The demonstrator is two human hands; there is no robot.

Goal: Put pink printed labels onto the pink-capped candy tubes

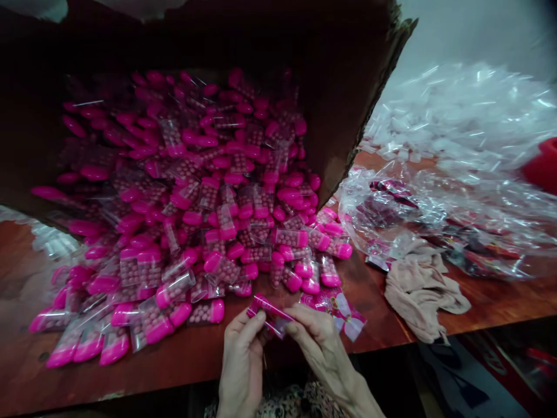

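Note:
At the table's front edge, my left hand (242,355) and my right hand (327,343) pinch a small shiny pink printed plastic sleeve (268,312) between thumbs and fingers. Both hands are closed on it, one at each end. Just beyond them lies a large heap of small clear containers (289,238) with bright pink caps, filled with pale pink beads. The heap spills out of a cardboard box (369,98) tipped on its side. Beside my right hand, more flat pink printed sleeves (343,313) with a white bow pattern lie on the table.
A crumpled beige cloth (420,290) lies at the right on the reddish wooden table (369,296). Behind it are clear plastic bags (435,203) with dark pink and red printed pieces, and a big pile of clear plastic (470,116). A red object (543,165) shows at the right edge.

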